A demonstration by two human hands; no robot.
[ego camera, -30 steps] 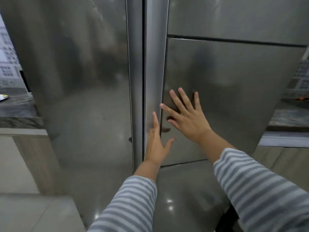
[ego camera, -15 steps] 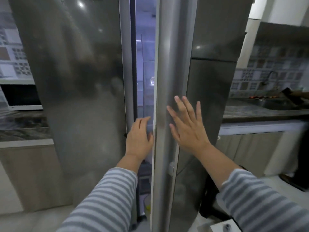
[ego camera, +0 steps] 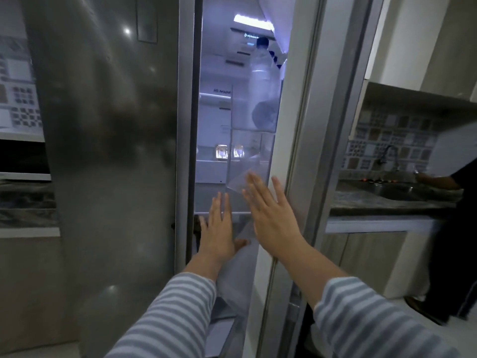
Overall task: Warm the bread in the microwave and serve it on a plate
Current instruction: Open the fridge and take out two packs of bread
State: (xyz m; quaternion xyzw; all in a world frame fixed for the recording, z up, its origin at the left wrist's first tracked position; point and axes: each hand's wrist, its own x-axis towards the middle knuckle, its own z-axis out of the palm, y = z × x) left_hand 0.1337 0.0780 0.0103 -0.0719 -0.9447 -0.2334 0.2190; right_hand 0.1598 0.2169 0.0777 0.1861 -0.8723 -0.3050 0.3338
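Note:
A steel side-by-side fridge fills the view. Its right door (ego camera: 333, 130) stands partly open and shows the lit inside (ego camera: 214, 120) with shelves and clear door bins. My left hand (ego camera: 218, 228) reaches into the gap with straight fingers and holds nothing. My right hand (ego camera: 268, 213) is spread flat with straight fingers by the inner edge of the open door; I cannot tell if it touches. A large water bottle (ego camera: 263, 81) stands in the upper door bin. No bread, plate or microwave shows.
The fridge's left door (ego camera: 108, 151) is closed. A counter with a sink (ego camera: 395, 189) and tap lies to the right, under a patterned tile wall. Another person in dark clothes (ego camera: 454, 228) stands at that sink. A dark counter (ego camera: 25, 200) sits at the left.
The right fridge door has swung from closed to well open, revealing the lit inside. Both hands moved from the door front into the gap.

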